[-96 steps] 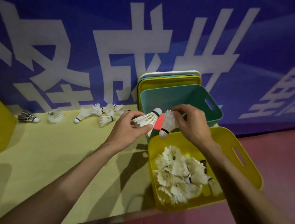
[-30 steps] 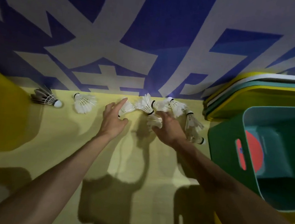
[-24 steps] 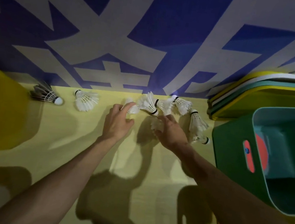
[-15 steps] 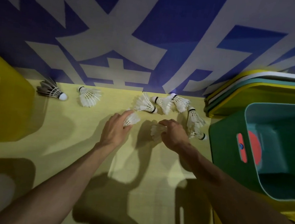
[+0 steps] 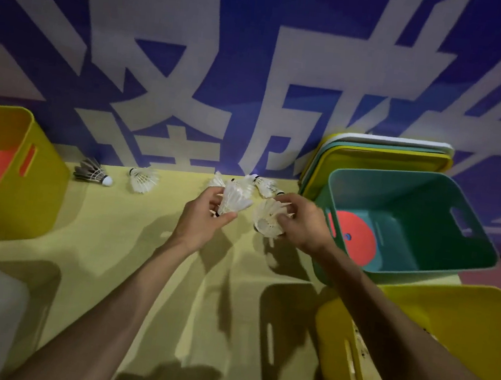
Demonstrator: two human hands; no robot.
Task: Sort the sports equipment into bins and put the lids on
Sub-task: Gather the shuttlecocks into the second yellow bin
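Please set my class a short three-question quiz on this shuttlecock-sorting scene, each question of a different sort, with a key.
1. True or false: the left hand grips a white feather shuttlecock, and the right hand grips a second white shuttlecock.
2. Multiple choice: the open teal plastic bin holds A) a red-orange round object, B) a football, C) nothing.
3. Fill in: the leftmost shuttlecock lying on the yellow table has ____ feathers.
Key: 1 true; 2 A; 3 dark.
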